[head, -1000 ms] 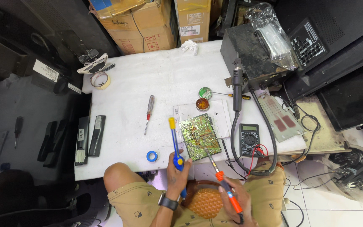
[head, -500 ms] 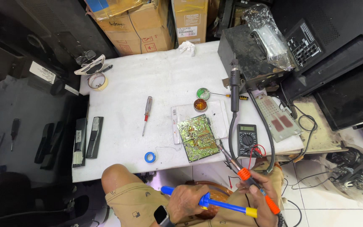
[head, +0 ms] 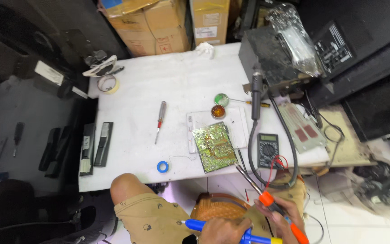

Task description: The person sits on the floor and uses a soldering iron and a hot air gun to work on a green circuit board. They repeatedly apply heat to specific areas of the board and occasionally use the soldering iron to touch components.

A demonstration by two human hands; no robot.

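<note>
1. While the person sat at the near edge of the white table (head: 181, 81), both hands were held low over the lap, clear of the tabletop.
2. Left hand (head: 224, 230) was closed around a blue-handled desoldering pump (head: 217, 227), which lay roughly level across the thighs with its white tip pointing to the person's left and its yellow end beside the other hand.
3. Right hand (head: 283, 216) was closed around the orange handle of a soldering iron (head: 267, 201); its metal shaft slanted up and away toward the table edge, the tip ending just short of the table, apart from the board.
4. Green circuit board (head: 214, 145) lay flat on the table near its front edge, solder side up and skewed, partly overlapping a white sheet (head: 238, 124). Neither hand nor tool touched it.
5. Black digital multimeter (head: 267, 150) lay just right of the board, its red and black leads trailing off the front edge.
6. Two small round tins, one green (head: 221, 99) and one amber (head: 218, 111), stood just beyond the white sheet.
7. Red-handled screwdriver (head: 160, 121) lay left of the board, well apart; a small blue spool of solder wire (head: 162, 166) sat near the front edge.
8. Roll of tape (head: 108, 83) lay at the far left corner; two black remote controls (head: 95, 147) lay at the left edge.
9. Woven orange stool (head: 217, 208) showed between the knees.
</note>
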